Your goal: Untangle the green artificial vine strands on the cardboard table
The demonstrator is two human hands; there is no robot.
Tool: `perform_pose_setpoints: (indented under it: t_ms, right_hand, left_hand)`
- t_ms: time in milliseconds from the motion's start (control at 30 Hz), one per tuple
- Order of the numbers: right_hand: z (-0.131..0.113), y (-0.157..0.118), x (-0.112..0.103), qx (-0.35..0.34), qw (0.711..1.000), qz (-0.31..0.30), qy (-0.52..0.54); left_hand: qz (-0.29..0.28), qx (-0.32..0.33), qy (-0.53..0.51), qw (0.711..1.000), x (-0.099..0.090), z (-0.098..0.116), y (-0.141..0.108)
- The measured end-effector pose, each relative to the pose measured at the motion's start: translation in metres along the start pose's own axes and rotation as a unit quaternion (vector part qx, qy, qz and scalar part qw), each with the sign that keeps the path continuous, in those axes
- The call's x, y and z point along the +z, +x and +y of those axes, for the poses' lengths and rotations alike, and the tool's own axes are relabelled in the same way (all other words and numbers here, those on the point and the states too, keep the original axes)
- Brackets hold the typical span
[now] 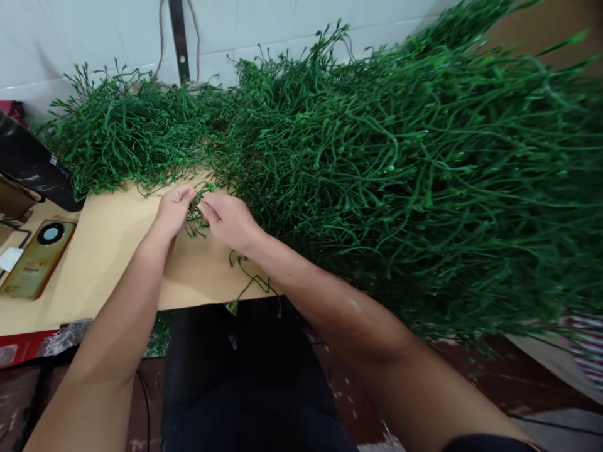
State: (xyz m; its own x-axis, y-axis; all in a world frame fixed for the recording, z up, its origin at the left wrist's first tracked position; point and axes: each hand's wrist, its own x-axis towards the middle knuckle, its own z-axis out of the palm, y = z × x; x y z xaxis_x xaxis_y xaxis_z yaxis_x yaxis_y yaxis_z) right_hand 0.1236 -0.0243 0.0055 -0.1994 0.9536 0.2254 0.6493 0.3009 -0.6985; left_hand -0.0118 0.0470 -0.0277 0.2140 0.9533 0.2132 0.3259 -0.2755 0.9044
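My left hand (176,207) and my right hand (230,220) meet above the tan tabletop, fingers pinched. Between them is a small green plant stem (196,231) with thin branching ends, which looks like artificial greenery. Both hands appear to grip parts of it, though the fingers hide the exact hold. A large heap of the same green stems (358,163) lies just beyond and to the right of my right hand. A smaller heap (127,132) sits behind my left hand. One loose stem (257,279) lies at the table's front edge, below my right wrist.
On the left are a black bottle (35,166), tilted in view, and a phone in a yellowish case (40,257). The tan tabletop (108,245) ends in front of my dark-clothed legs (245,383). A white tiled wall (113,37) with a metal upright (178,41) stands behind.
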Motion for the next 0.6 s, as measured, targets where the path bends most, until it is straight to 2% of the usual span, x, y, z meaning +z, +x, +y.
perform_pose_setpoints:
  t_ms: [100,167,233,300,367,433,533,600]
  right_hand:
    - [0.002,-0.001,0.002,-0.018,0.996,0.013,0.083]
    - [0.006,0.001,0.002,-0.016,0.985,-0.006,0.173]
    - [0.012,0.005,0.000,0.014,0.966,-0.030,0.257]
    - [0.020,0.010,0.000,0.055,0.949,-0.025,0.310]
    - [0.027,0.014,0.001,0.075,0.940,0.004,0.332]
    - [0.030,0.016,0.004,0.067,0.934,0.023,0.350]
    - [0.028,0.016,0.010,0.026,0.926,0.011,0.378]
    - [0.027,0.016,0.013,0.006,0.934,-0.008,0.358]
  left_hand:
    - [-0.010,-0.010,-0.024,1.000,-0.006,0.002,-0.001]
    - [-0.013,-0.022,-0.056,0.998,-0.011,0.004,-0.004]
    - [-0.016,-0.029,-0.093,0.995,-0.016,0.006,-0.007]
    - [-0.030,-0.023,-0.121,0.992,-0.017,0.008,-0.011]
    - [-0.047,-0.015,-0.128,0.990,-0.015,0.011,-0.012]
    - [-0.058,-0.008,-0.125,0.990,-0.013,0.012,-0.012]
    - [-0.059,0.008,-0.104,0.993,-0.010,0.013,-0.011]
    - [-0.053,0.019,-0.078,0.995,-0.009,0.014,-0.010]
